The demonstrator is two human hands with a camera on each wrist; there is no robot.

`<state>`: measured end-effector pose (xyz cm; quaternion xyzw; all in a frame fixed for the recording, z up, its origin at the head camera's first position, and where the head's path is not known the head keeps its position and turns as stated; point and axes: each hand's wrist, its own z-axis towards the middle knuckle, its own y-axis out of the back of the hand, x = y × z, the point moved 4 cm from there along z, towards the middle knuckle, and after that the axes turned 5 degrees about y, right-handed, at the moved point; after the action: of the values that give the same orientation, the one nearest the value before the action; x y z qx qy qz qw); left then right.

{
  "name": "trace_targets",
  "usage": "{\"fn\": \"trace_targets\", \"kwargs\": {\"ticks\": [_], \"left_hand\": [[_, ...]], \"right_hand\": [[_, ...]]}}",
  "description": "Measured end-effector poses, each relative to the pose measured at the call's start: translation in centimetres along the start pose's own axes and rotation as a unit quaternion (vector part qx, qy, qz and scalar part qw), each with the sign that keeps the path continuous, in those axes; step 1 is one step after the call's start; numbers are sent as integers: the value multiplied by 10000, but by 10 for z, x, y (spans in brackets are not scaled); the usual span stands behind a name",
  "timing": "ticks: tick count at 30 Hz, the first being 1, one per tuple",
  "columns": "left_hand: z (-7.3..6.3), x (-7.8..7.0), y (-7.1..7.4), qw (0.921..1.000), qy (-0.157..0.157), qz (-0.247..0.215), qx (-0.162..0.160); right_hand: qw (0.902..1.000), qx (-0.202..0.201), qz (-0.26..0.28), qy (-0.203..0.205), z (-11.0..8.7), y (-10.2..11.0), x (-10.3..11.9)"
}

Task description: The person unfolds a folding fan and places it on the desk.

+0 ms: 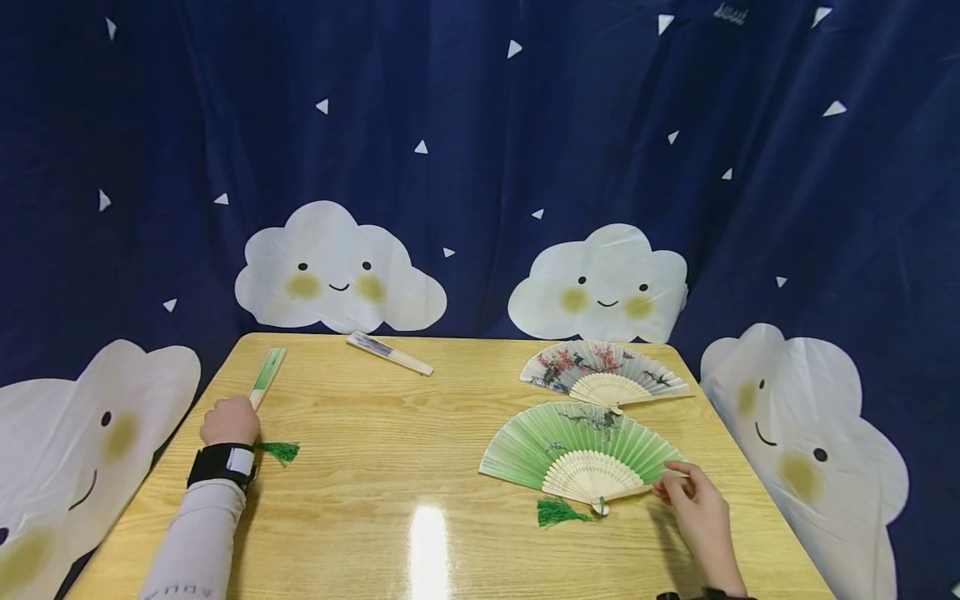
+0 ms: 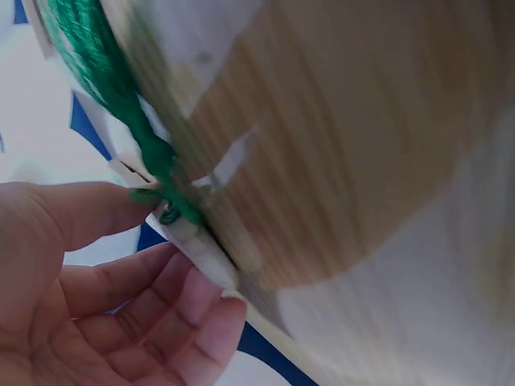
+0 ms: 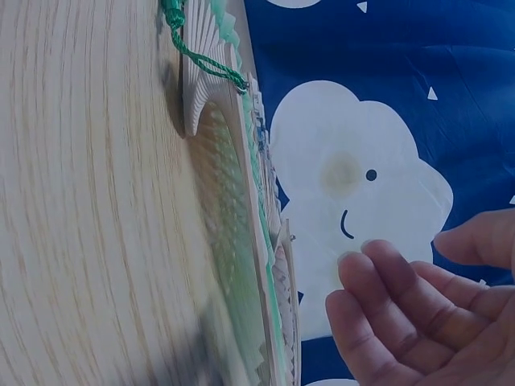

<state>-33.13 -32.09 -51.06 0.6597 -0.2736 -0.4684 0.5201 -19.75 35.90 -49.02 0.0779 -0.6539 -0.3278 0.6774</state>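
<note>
Presently, in the head view, a folded green fan (image 1: 270,371) is seen at the left of the table (image 1: 360,533), its handle end covered by the left hand (image 1: 231,419); presumably the printed end is thus left free. An open green fan (image 1: 577,437) is spread at the right, just nearer than an open floral fan (image 1: 555,371); both are laid pivot-side near, probably for easy reach. A folded blue-grey fan (image 1: 390,354) is placed by the far edge. In the left wrist view, the handle end is pinched between thumb and curled fingers, beside a green tassel (image 2: 105,64), likely for steadiness. In the right wrist view, nothing is held by the right hand (image 3: 438,314): thumb and loosely bent fingers are parted, near both open fans.
</note>
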Motion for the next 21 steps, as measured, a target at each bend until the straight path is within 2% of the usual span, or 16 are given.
{"fn": "trace_targets", "kwargs": {"ticks": [6, 11, 15, 21], "left_hand": [[-13, -18, -5, 9980, -596, -148, 114], [-28, -40, -10, 9940, -1053, -296, 21], [-44, -65, -14, 9905, -1290, -459, -144], [-77, -113, -20, 9804, -1671, -975, -377]], "right_hand": [[10000, 12, -91, 21, -1, -4, 0], [9997, 193, -139, 28, -3, -13, 5], [9993, 369, -43, 72, -2, -27, 12], [9957, 675, 379, 504, -1, -59, 40]]}}
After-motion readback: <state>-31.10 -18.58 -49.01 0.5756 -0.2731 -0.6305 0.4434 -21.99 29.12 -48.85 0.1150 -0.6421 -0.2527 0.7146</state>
